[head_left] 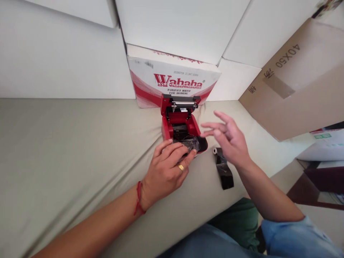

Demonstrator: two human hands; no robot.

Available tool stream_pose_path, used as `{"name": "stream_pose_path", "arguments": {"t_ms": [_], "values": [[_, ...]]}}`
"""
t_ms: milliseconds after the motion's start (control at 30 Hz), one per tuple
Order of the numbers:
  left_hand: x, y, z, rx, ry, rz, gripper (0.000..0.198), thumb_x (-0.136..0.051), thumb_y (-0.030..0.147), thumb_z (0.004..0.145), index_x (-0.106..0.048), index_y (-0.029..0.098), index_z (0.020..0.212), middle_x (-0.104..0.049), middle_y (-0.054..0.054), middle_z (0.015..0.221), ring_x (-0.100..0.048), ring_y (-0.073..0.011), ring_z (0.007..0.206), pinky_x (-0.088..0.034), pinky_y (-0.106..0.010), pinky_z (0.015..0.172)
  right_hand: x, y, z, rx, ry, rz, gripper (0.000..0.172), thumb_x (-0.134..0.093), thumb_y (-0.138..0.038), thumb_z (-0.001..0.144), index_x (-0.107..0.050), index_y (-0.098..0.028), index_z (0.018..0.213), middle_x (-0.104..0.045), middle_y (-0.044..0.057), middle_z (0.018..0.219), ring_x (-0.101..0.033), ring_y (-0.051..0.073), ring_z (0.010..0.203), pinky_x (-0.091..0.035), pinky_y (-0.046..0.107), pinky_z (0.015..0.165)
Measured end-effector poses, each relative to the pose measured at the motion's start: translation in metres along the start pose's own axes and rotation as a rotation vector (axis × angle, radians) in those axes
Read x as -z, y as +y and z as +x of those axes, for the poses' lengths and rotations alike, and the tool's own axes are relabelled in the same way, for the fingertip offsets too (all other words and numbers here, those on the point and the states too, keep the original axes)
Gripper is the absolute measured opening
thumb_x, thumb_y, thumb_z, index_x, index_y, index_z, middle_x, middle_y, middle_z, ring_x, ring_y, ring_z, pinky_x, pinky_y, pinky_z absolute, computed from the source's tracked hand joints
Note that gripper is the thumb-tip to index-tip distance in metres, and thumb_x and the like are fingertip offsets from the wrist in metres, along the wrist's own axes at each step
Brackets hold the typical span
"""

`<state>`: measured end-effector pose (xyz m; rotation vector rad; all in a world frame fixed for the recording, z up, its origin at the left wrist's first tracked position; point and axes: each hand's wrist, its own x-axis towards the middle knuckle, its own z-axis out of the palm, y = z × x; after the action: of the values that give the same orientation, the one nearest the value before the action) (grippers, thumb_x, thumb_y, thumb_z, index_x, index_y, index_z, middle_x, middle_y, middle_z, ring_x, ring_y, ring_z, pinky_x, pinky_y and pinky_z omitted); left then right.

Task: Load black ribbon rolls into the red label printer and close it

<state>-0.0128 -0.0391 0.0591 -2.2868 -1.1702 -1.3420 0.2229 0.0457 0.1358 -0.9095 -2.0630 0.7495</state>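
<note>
A red and black label printer (164,123) stands with its lid tipped up, the roller and metal bar under the lid showing. Glossy black ribbon film (192,143) lies in its open bay. My left hand (169,168), with a gold ring and a red cord bracelet, is closed on the film at the printer's front edge; its thumb is hard to see. To the right of the printer my right hand (231,141) hangs in the air, fingers spread and holding nothing. Partly under it, a roll of black ribbon (225,175) lies on the cloth, its tail unrolled.
Behind the printer stands a Wahaha water carton (176,80) against white boxes (177,25). A brown cardboard box (303,82) leans at the right. The pale green cloth (67,150) has wrinkles left of the printer. My legs are below the near edge.
</note>
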Motion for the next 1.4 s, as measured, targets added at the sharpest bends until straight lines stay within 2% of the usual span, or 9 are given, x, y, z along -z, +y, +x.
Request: {"name": "stream_pose_path", "arguments": {"t_ms": [100,200,333,433,600,833,1033,1167,1400], "values": [[-0.002,-0.001,-0.001,0.010,0.008,-0.001,0.039,-0.067,0.007,0.102,-0.075,0.024,0.136,-0.083,-0.006,0.117,-0.075,-0.0243,0.119,-0.051,-0.048,0.123,-0.001,0.004,0.047,0.054,0.109,-0.139,0.064,-0.047,-0.059,0.122,-0.038,-0.033,0.180,-0.077,0.013,0.157,-0.083,0.027,0.130,-0.069,0.050,0.116],[-0.003,-0.001,-0.002,0.042,0.003,-0.025,0.051,-0.068,0.006,0.100,-0.073,0.032,0.144,-0.083,-0.005,0.120,-0.076,-0.0246,0.121,-0.054,-0.049,0.122,-0.007,0.008,0.090,0.115,0.046,-0.354,0.066,-0.041,-0.055,0.124,-0.029,-0.031,0.185,-0.061,0.013,0.177,-0.065,0.029,0.158,-0.058,0.054,0.129],[-0.004,0.000,-0.003,0.055,-0.013,-0.020,0.057,-0.068,0.006,0.100,-0.071,0.037,0.148,-0.084,-0.004,0.120,-0.078,-0.0244,0.120,-0.056,-0.050,0.121,-0.015,0.008,0.114,0.204,-0.141,-0.481,0.056,-0.049,-0.052,0.123,-0.055,-0.028,0.173,-0.065,0.009,0.174,-0.058,0.026,0.165,-0.048,0.053,0.138],[-0.003,0.001,-0.004,0.048,-0.024,-0.005,0.054,-0.068,0.005,0.100,-0.073,0.035,0.145,-0.085,-0.003,0.121,-0.078,-0.0242,0.122,-0.056,-0.049,0.122,-0.017,0.001,0.102,0.266,-0.161,-0.525,0.042,-0.053,-0.043,0.121,-0.075,-0.025,0.152,-0.078,0.009,0.159,-0.067,0.026,0.154,-0.049,0.050,0.137],[-0.002,0.002,-0.004,0.046,-0.027,0.019,0.049,-0.069,0.007,0.102,-0.074,0.034,0.142,-0.086,-0.003,0.123,-0.078,-0.0243,0.124,-0.054,-0.047,0.123,-0.014,-0.013,0.058,0.288,-0.104,-0.509,0.036,-0.054,-0.032,0.119,-0.084,-0.022,0.136,-0.088,0.009,0.139,-0.082,0.024,0.131,-0.063,0.042,0.121],[-0.002,0.003,-0.001,0.022,-0.011,0.039,0.049,-0.067,0.007,0.102,-0.073,0.033,0.143,-0.085,-0.004,0.119,-0.078,-0.0238,0.119,-0.054,-0.046,0.121,-0.023,-0.019,0.012,0.204,-0.249,-0.607,0.034,-0.059,-0.029,0.117,-0.086,-0.022,0.137,-0.083,0.010,0.147,-0.081,0.027,0.139,-0.061,0.048,0.128],[0.008,-0.015,0.003,0.165,0.078,-0.097,0.055,-0.067,0.015,0.101,-0.067,0.033,0.153,-0.082,-0.008,0.128,-0.077,-0.0283,0.126,-0.057,-0.051,0.119,-0.032,-0.029,0.009,0.121,-0.233,-0.698,0.037,-0.056,-0.032,0.119,-0.087,-0.020,0.135,-0.085,0.010,0.142,-0.082,0.028,0.137,-0.069,0.044,0.116],[0.012,-0.040,0.005,0.414,-0.035,-0.258,0.034,-0.059,0.024,0.110,-0.076,0.032,0.138,-0.083,-0.005,0.144,-0.072,-0.0305,0.147,-0.049,-0.059,0.134,-0.033,-0.029,0.010,0.105,-0.208,-0.678,0.034,-0.057,-0.032,0.118,-0.087,-0.024,0.133,-0.086,0.008,0.140,-0.083,0.028,0.135,-0.070,0.045,0.114],[-0.003,-0.055,-0.002,0.394,0.051,-0.406,0.033,-0.048,0.018,0.112,-0.079,0.027,0.122,-0.085,-0.005,0.134,-0.073,-0.0252,0.141,-0.058,-0.051,0.127,-0.045,-0.015,-0.007,0.176,-0.073,-0.614,0.036,-0.055,-0.026,0.117,-0.085,-0.021,0.136,-0.084,0.011,0.145,-0.081,0.027,0.139,-0.067,0.045,0.121]]}}
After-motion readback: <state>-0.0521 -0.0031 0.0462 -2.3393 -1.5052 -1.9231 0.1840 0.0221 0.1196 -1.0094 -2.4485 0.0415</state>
